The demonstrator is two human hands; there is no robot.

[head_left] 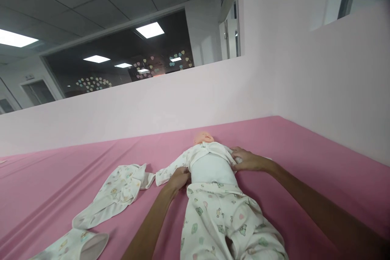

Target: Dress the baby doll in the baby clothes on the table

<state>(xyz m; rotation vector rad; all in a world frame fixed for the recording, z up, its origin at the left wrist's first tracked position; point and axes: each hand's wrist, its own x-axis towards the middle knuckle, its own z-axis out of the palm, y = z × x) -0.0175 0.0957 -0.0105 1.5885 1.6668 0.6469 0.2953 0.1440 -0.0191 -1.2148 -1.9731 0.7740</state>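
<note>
Left hand [179, 178] and right hand [247, 160] touch the sides of the doll [212, 169], whether pinching cloth I can't tell; it lies with trousers [219, 207] nearer, shirt [204, 150] rucked up, head [204, 137] near the far edge of the pink sheet [304, 158]

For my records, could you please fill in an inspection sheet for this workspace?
Surface: pink sheet, creased at left.
Job's things: doll lying with its head toward the wall; patterned top rucked up, midriff exposed; patterned trousers on.
Clutter: patterned clothes lying loose at left.
Hands: left hand beside the doll's waist, fingertips hidden; right hand at the top's other side, grip unclear.
Cables: nothing seen.
Surroundings: dark window with heart stickers.
</note>
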